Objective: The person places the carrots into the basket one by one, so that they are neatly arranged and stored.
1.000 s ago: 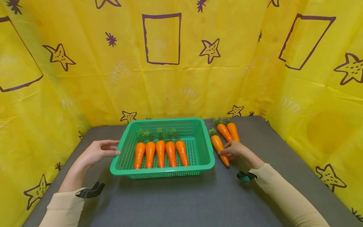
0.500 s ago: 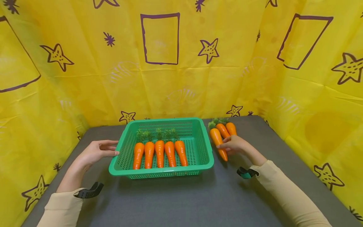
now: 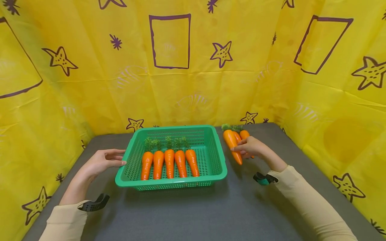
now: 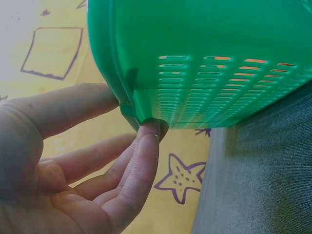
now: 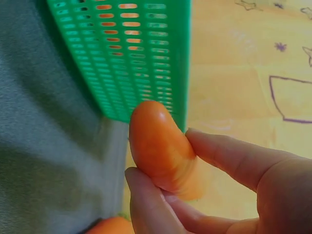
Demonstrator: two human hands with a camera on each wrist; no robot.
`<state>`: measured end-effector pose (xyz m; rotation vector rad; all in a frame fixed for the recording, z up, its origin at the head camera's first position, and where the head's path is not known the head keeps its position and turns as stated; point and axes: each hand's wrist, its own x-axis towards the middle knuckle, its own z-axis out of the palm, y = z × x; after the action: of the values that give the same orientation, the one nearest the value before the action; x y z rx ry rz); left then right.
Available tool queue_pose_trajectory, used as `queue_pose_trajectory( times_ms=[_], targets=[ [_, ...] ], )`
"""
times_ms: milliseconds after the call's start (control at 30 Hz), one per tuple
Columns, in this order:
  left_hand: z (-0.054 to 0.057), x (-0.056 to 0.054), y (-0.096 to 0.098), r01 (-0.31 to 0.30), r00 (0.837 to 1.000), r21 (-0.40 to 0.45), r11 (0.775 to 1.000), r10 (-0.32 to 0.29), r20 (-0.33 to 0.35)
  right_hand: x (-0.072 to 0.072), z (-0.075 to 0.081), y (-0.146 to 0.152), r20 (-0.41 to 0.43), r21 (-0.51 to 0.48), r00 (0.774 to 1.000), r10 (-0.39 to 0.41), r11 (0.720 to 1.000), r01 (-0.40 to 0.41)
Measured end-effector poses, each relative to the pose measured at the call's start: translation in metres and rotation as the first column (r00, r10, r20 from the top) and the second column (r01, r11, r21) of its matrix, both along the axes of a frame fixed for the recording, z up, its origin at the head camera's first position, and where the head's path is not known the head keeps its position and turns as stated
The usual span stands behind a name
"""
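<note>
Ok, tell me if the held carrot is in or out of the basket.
Out: the right hand pinches the carrot to the right of the green basket.

The carrots (image 3: 231,142) are orange, the basket (image 3: 172,181) green, the cloth (image 3: 135,23) yellow with purple stars (image 3: 221,53)

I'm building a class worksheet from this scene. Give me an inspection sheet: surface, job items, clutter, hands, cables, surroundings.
Surface: dark grey tabletop, shadowed in places.
Job items: green basket with five carrots in a row, leafy ends away from the person; two loose carrots outside its right side, partly hidden.
Clutter: nothing seen.
Hands: left hand touches the basket's left rim with thumb and fingers; right hand pinches another carrot, outside the basket.
Cables: nothing seen.
Surroundings: yellow cloth with purple star drawings.
</note>
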<state>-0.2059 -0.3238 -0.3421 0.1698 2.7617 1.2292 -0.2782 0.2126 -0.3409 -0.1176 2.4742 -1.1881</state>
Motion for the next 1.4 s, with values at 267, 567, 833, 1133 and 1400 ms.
queue_pose_trajectory(
  times_ms=[267,567,833,1133,1400],
  targets=[
    [-0.001,0.000,0.000,0.003,1.000,0.002,1.000,-0.003,-0.005,0.001,0.015,-0.005,-0.019,-0.009,1.000,0.010,1.000,-0.010],
    [-0.001,0.000,-0.001,0.006,1.000,-0.003,1.000,-0.006,-0.003,0.000,0.030,-0.018,-0.031,-0.039,0.999,0.040,0.998,-0.041],
    [-0.001,-0.001,-0.001,0.003,1.000,-0.013,1.000,-0.003,-0.003,-0.003,0.039,-0.035,-0.020,-0.066,0.998,0.054,0.996,-0.056],
    [0.001,-0.001,-0.001,0.011,1.000,-0.020,1.000,-0.011,0.004,-0.005,0.046,-0.054,-0.007,-0.111,0.997,0.082,0.990,-0.082],
    [0.002,0.000,0.000,0.013,1.000,-0.019,1.000,-0.013,0.001,-0.005,0.048,-0.071,0.029,-0.163,0.994,0.109,0.981,-0.103]
  ],
)
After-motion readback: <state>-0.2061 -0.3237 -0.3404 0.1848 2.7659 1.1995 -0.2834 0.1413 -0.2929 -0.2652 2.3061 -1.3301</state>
